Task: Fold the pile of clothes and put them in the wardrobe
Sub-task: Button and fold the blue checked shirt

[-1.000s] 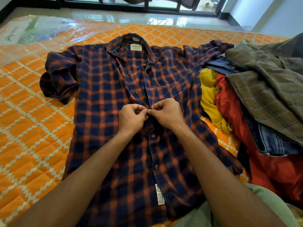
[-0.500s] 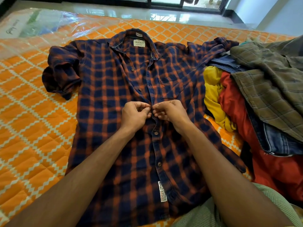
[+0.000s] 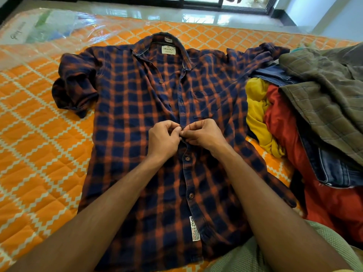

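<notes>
An orange mattress [image 3: 39,154] with a white zigzag grid fills most of the view. Clear plastic covers it, crumpled and shiny towards 11 o'clock. Past its far edge, at 12 o'clock, a glossy floor [image 3: 157,14] runs to a dark window frame.

A blue and orange checked shirt [image 3: 137,114] lies front up on the middle of the mattress. Its collar points to 12 o'clock and its hem to 6 o'clock. One sleeve is bunched up at 9 to 10 o'clock. The other sleeve runs off towards 2 o'clock, against a pile of clothes [image 3: 314,134].

The pile sits at 3 o'clock, touching the shirt's side. An olive checked shirt [image 3: 324,99] is on top, with jeans [image 3: 334,169] under it, a red cloth [image 3: 334,209] below those, and a yellow cloth [image 3: 257,114] on the side nearest the checked shirt.

Both forearms reach in from 6 o'clock. The left hand [image 3: 163,140] and right hand [image 3: 204,134] meet at the shirt's front strip near the middle. Their fingers are curled and their fingertips pinch the cloth, touching each other.

Towards 6 o'clock from the hands, two buttons [image 3: 187,158] are done up. An open button [image 3: 160,82] shows towards 12 o'clock. A white label [image 3: 168,50] sits inside the collar, and another [image 3: 194,228] near the hem.
</notes>
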